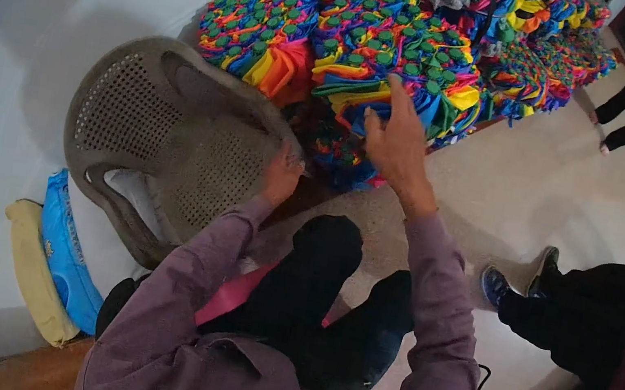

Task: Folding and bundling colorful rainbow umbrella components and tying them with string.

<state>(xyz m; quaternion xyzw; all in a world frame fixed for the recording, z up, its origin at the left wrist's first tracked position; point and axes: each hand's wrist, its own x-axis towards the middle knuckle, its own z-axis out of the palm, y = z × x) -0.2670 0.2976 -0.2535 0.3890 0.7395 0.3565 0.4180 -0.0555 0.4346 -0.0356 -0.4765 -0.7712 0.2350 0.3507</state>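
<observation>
Though multicoloured cloth bundles (392, 43) look mostly stacked at one o'clock, the right hand (399, 153) gapes; the left hand (281, 176), I can't tell.

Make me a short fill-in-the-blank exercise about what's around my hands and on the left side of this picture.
1. The left hand is nearest to a brown ____ with small holes.
2. The right hand is nearest to colourful bundles dotted with ____ round pieces.
3. Beside the tan bag-like item is a ____ one.

Missing words: chair; green; blue.
</observation>
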